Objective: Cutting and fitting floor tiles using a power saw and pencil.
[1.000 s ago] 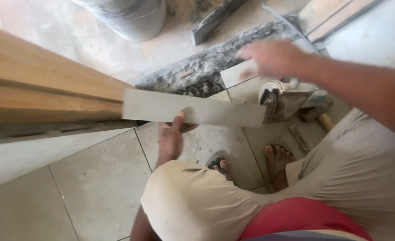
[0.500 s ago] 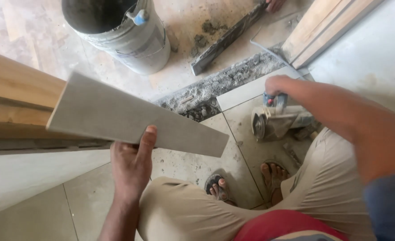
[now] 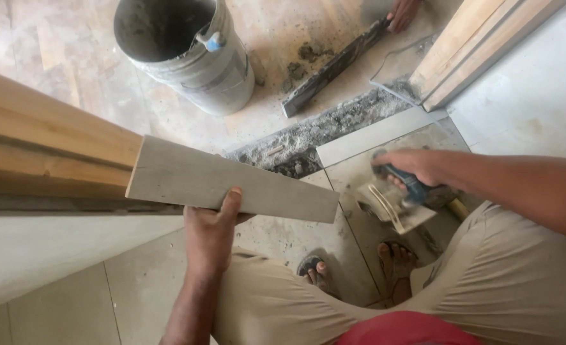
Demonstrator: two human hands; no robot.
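Lying at 9 o'clock: wooden door frame. Standing at 11 o'clock: mortar-caked bucket. Running 9-to-3, centre: grey tile strip, left hand fingers pinching its near edge. Gripping at 3 o'clock: right hand, fingers wrapping blue-handled tool.

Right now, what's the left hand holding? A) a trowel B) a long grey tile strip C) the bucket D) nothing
B: the left hand grips the long grey tile strip from below, thumb on its face, while the bucket stands untouched on the floor beyond.
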